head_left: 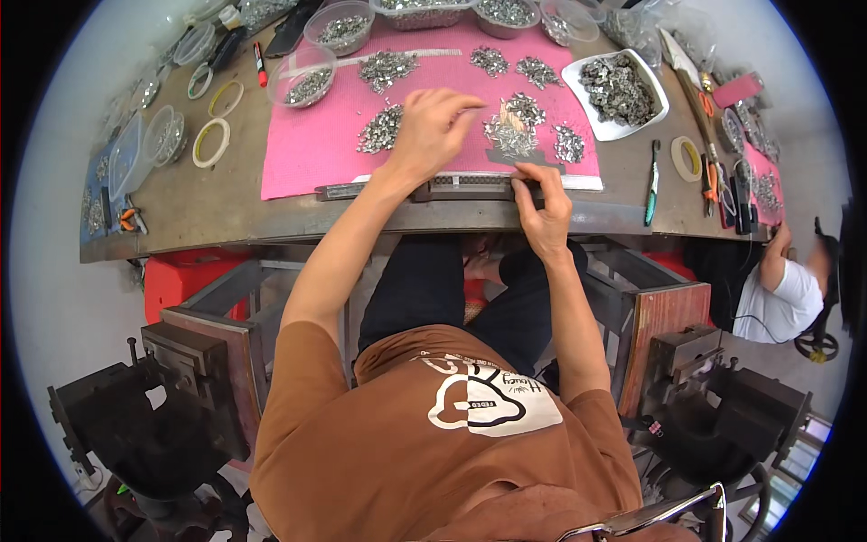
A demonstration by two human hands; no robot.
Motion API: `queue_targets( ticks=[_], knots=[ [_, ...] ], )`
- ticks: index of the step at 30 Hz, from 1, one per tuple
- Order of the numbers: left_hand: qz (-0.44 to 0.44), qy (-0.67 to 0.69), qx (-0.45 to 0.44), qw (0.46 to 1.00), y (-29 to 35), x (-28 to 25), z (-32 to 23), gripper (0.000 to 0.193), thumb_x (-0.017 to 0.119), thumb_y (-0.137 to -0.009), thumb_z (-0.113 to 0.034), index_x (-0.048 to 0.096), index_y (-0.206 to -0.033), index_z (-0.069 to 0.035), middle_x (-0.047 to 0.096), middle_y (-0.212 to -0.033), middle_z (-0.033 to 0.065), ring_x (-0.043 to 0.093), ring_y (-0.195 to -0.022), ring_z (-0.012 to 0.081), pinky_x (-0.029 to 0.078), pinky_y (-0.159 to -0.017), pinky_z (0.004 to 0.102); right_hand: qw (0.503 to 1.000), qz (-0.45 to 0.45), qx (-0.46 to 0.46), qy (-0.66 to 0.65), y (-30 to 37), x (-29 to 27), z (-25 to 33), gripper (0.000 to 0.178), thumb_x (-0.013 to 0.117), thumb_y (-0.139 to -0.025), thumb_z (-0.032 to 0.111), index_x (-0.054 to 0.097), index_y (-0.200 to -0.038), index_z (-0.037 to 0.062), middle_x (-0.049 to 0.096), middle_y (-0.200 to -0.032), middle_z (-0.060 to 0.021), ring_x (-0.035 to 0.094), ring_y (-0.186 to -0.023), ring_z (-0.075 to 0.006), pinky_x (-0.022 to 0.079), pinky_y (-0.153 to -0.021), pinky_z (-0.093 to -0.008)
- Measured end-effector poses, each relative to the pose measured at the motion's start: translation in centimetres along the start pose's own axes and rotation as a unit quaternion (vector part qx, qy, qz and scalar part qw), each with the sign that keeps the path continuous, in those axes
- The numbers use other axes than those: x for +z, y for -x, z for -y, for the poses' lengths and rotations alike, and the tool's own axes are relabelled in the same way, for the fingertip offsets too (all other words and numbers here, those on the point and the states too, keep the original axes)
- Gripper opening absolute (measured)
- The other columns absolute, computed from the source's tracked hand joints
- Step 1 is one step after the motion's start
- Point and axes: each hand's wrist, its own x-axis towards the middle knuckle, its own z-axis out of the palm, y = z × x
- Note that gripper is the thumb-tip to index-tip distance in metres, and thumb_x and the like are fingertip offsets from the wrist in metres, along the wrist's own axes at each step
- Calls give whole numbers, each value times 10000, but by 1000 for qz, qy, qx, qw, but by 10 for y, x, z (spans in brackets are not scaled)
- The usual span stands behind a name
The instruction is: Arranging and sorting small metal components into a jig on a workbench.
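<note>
My left hand (435, 129) is raised over the pink mat (298, 163), its fingers bent and tips pinched together toward the right. A tiny dark bit may show at the fingertips, too small to name. My right hand (547, 210) has thumb and forefinger closed about the right end of a long dark metal bar (424, 191) with a row of small slots, lying along the table's front edge. Just beyond the bar is a loose pile of small shiny metal pieces (511, 140). Another pile of metal pieces (379, 128) lies left of my left hand.
A white square dish (664, 101) of metal pieces stands on the right. Clear tubs (339, 27) line the back. Tape rolls (211, 144) lie left; a toothbrush (652, 185) and pliers (712, 185) lie right. Another person (781, 298) sits at far right.
</note>
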Motion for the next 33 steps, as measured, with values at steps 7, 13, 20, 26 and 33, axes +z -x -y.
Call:
queue_targets(
  ticks=[7,13,20,26,33],
  knots=[
    [27,-193,-52,979,67,-35,6,383,632,-967,-272,641,-1295,-76,564,-1405,126,417,-1374,420,202,-1143,641,999,19,-23,19,-4,-1,-1,288,740,-806,-39,677,-1078,31,665,-934,-96,616,-897,-272,496,-800,-357],
    [-35,-112,-46,992,91,-28,-8,271,652,-951,-204,705,-1188,-85,633,-1307,107,472,-1347,376,192,-1169,613,978,49,-157,131,-6,-1,-3,277,746,-767,-34,672,-1026,30,643,-982,-97,612,-939,-293,482,-829,-396],
    [-93,-98,-35,990,99,-16,-10,191,664,-923,-127,726,-1102,-96,672,-1187,79,561,-1270,333,230,-1169,591,933,109,-259,226,0,-15,-10,391,757,-768,20,678,-1149,52,654,-1170,-86,607,-1084,-301,463,-930,-433],
    [-94,-98,-31,990,99,-16,-9,191,666,-919,-111,723,-1101,-94,676,-1163,76,570,-1261,322,253,-1166,579,929,149,-220,259,12,-26,-7,458,743,-820,95,660,-1270,80,608,-1360,-87,558,-1226,-314,424,-1019,-447],
    [-74,-122,-36,989,98,-18,-10,276,661,-936,-174,697,-1192,-78,662,-1238,91,536,-1299,330,242,-1167,592,962,102,-169,190,11,-23,-13,459,744,-830,121,659,-1281,110,588,-1392,-82,539,-1236,-326,419,-1009,-455]
  ],
)
